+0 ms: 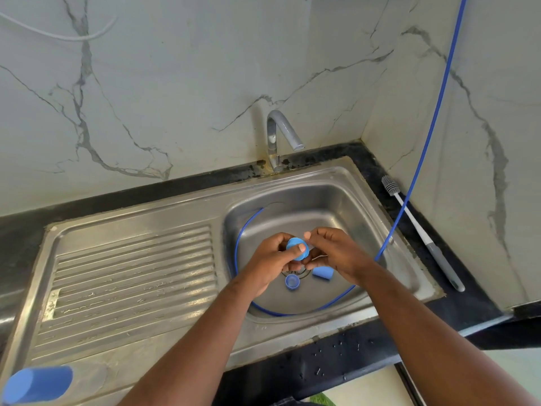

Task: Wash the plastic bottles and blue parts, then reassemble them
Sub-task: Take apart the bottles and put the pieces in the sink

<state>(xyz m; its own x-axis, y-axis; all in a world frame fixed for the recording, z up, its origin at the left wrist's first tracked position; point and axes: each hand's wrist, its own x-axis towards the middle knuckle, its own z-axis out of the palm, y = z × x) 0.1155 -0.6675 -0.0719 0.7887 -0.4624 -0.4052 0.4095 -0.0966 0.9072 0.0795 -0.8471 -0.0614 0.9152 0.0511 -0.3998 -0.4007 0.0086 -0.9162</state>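
Both hands work above the middle of the sink [366, 200] basin, and between them is one blue part [296, 248], round and dome-shaped. The left hand [270, 257] has its fingers curled around the part, with the thumb pressed on top. The right hand [336, 254] takes it from the right side, with fingertips curled under its edge.

The part looks like light, stiff plastic. I judge it will be slippery when wet, so it is safer to hold it by the rim with the thumb across the dome, low over the basin; if it drops, it only falls inside.

On the basin floor lie two more blue pieces. A small cap [292, 281] with its open side up is just beside the drain. A short sleeve [322, 272] lies on its side to the right of the drain, under the right hand. At the near left corner of the drainboard lies one bottle [87, 379] with a blue top [38, 383]; the view is blurred there, so this is likely but not certain. That makes four blue pieces and one bottle.

One thin blue tube [243, 230] comes down from the upper right and curls around the basin wall. One brush [424, 232] lies along the right edge of the counter, and one tap [281, 133] stands at the far edge.
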